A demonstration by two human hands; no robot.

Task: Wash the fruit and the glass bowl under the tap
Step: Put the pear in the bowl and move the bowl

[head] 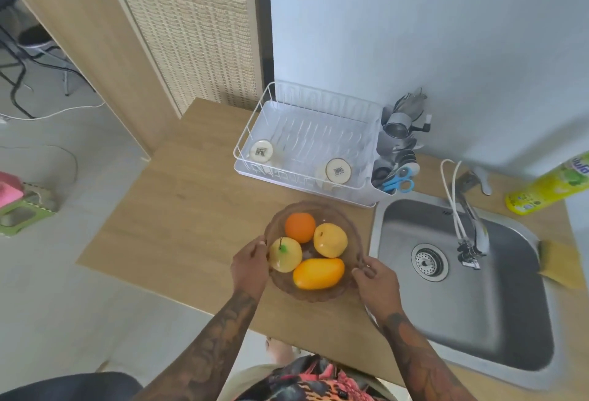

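Four pieces of fruit (307,251) sit loose in the glass bowl (352,228) on the wooden counter (191,209), just left of the sink (497,298). Glass is rigid, breakable and probably slick when wet, so opposite rims suit best. The left hand (248,268) pinches the left rim; the right hand (376,282) pinches the right rim, forearms reaching from near.
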